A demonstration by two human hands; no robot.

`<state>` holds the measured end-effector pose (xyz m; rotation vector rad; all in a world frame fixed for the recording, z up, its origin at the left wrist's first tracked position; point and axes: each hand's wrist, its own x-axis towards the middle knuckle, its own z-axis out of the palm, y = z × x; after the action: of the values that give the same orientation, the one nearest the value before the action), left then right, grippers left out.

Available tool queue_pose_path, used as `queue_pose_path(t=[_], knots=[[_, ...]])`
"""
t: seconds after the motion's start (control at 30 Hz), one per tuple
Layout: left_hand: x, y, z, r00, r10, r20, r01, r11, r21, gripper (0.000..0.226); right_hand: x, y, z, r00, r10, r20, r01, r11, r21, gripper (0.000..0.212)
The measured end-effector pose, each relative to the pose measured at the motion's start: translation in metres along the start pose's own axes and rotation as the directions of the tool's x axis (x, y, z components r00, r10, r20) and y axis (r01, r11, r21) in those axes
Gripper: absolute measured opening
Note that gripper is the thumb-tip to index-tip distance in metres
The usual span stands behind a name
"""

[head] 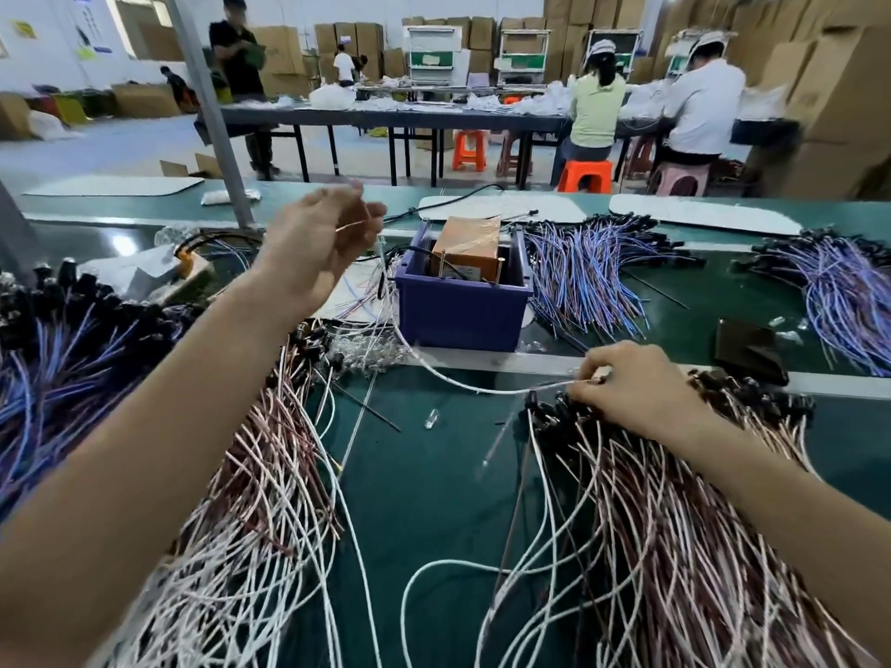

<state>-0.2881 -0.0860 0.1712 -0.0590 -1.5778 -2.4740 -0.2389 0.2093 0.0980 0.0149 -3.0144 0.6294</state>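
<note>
White wire [463, 385]: it is thin, round and bendy, and it hangs in a long curve above the green bench [434, 499], stretched from one hand to the other.

The right hand [631, 388] is low, just over a pile. Its fingers are curled, and the thumb and fingertips pinch one end of the wire. The left hand [318, 243] is lifted high over the far side of the bench. It is blurry, but its bent fingers seem to pinch the other end, where a bare, shiny tip sticks out.

Under each arm lies a big messy pile of pink and white wires [651, 523] with small black caps on the ends. More bunches of purple wires [588, 277] lie farther back and on the left.

Between the hands stands a blue plastic box [463, 306] with square sides. Inside it sits a brown block [470, 245] wrapped in shiny clear tape, with a black cable running in beside it.
</note>
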Motion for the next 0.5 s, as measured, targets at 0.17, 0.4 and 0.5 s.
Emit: queue_pose_path(t=[0.17,0.4,0.5], knots=[[0.008,-0.040,0.028,0.980,0.066,0.188,-0.156,0.841,0.518,0.009,-0.016,-0.012,0.023,0.924,-0.380,0.044,0.361,0.828,-0.430,0.043],[0.018,-0.083,0.031,0.964,-0.035,0.265,-0.165,0.705,0.690,0.018,-0.014,-0.034,0.071,0.741,-0.621,0.256,0.668,0.722,-0.181,0.038],[0.025,-0.088,0.021,0.971,-0.075,0.226,-0.117,0.675,0.729,0.017,-0.002,-0.048,0.084,0.725,-0.618,0.305,0.682,0.706,-0.191,0.032]])
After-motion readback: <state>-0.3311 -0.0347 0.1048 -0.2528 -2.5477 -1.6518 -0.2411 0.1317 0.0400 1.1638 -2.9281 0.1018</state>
